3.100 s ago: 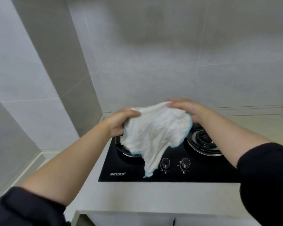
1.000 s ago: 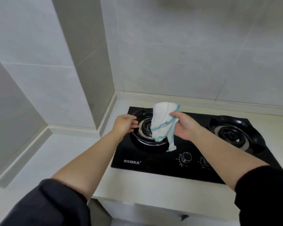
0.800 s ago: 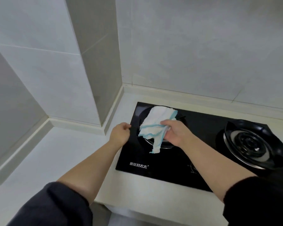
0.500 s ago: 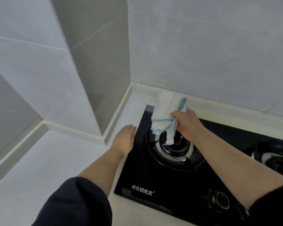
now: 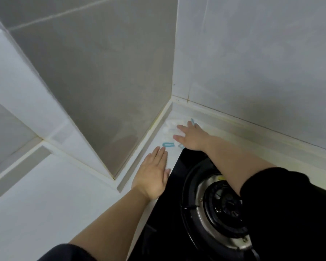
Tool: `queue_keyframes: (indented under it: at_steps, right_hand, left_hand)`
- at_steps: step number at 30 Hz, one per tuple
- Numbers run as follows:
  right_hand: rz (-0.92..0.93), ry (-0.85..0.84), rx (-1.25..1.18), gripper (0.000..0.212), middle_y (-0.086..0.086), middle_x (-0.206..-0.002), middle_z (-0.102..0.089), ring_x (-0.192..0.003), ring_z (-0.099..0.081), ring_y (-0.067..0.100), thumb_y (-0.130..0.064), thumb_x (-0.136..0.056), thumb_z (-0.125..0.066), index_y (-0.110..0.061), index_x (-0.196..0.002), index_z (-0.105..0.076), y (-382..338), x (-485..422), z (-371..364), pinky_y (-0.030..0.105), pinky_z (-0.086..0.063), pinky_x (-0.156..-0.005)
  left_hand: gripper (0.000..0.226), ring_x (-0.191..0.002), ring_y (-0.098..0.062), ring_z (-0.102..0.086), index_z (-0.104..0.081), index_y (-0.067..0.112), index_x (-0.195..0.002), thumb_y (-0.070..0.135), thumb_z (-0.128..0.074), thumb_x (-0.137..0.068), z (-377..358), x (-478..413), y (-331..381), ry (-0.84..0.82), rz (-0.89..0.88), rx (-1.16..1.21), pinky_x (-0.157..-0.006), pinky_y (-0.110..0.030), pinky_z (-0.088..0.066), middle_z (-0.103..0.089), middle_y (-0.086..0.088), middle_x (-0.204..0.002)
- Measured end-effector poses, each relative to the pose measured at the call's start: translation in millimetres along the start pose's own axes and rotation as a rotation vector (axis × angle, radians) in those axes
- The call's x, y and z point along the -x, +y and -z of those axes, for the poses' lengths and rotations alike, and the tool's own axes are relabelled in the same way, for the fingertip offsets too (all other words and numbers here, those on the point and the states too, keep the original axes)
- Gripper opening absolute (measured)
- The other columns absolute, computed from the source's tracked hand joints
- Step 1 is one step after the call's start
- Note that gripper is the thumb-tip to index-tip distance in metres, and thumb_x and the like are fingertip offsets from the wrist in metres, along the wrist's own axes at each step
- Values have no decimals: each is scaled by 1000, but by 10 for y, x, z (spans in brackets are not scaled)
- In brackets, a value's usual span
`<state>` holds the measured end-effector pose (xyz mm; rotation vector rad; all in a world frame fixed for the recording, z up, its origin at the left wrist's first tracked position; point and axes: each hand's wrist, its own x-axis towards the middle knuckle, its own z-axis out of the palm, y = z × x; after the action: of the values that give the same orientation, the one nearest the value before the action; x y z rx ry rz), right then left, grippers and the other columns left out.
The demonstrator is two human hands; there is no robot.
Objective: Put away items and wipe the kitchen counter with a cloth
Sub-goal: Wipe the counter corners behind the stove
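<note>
We see a white wiping cloth (image 5: 169,129) edged with a light blue trim, almost blending into the pale off-white counter (image 5: 45,204) under it. The glossy black glass hob (image 5: 178,178) carries a round burner (image 5: 222,206) with a silver ring around a black centre. We find the matte grey wall tiles (image 5: 102,81) plain, crossed by thin pale grout lines, and the fabric sleeves (image 5: 290,213) black.

- Right hand (image 5: 191,137): fingers spread flat, pressing a white, blue-edged cloth (image 5: 168,129) onto the table (image 5: 45,194) in the back corner where two tiled walls (image 5: 102,72) meet.
- Left hand (image 5: 152,174): flat, palm down on the table, just beside the left edge of the black hob (image 5: 177,166).
- Burner (image 5: 220,204): set in the hob, partly hidden by a dark sleeve (image 5: 290,213).
</note>
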<state>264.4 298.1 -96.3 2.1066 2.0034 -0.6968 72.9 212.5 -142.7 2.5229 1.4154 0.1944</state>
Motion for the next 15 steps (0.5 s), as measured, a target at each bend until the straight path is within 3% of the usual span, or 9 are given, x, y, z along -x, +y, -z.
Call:
queue_keyframes:
  at_steps: [4, 8, 10, 12, 13, 15]
  right_hand:
    - [69, 69, 6, 66, 2, -160, -2, -146, -1, 31, -49, -94, -43, -31, -151, -14, -17, -246, 19, 49, -17, -116]
    - [201, 134, 25, 50, 4, -155, -26, -137, -31, 29, -24, -92, -46, -28, -142, -42, -27, -80, 4, 42, -32, -109]
    - [274, 118, 125, 40, 8, -139, -50, -123, -49, 28, -11, -88, -49, -21, -125, -61, -24, 80, 36, 33, -40, -99]
    - [267, 117, 177, 32, 8, -117, -62, -108, -57, 27, -6, -82, -52, -17, -109, -66, -86, 170, 106, 29, -44, -84]
    - [249, 157, 141, 33, 8, -116, -63, -107, -58, 27, -5, -82, -52, -16, -110, -65, -146, 179, 159, 28, -43, -82]
    - [135, 287, -113, 43, 10, -129, -58, -118, -53, 27, -3, -87, -47, -14, -127, -57, -261, 107, 290, 28, -42, -95]
  left_hand:
    - [59, -144, -12, 19, 6, 12, -151, 33, -18, -102, 22, -26, 31, -43, 14, -38, -115, -27, 16, 15, 0, -158]
    - [59, -145, -12, 17, 5, 11, -152, 32, -18, -102, 30, -22, 31, -46, 11, -64, -116, -27, 14, 13, -2, -159]
    - [58, -145, -12, 14, 1, 10, -152, 32, -19, -102, 18, -21, 24, -35, 15, -51, -115, -25, 16, 9, -2, -160]
    - [58, -147, -13, 8, -7, 9, -152, 32, -17, -100, 12, 11, 22, -12, 18, -12, -114, -22, 15, 1, -3, -160]
    - [59, -147, -15, 1, -15, 8, -151, 31, -16, -97, 35, 34, 33, 8, 30, 16, -115, -23, 11, -7, -4, -160]
    - [60, -144, -23, -24, -39, 5, -143, 27, -22, -90, 53, 86, 30, 46, 57, 51, -117, -30, -7, -32, -9, -152]
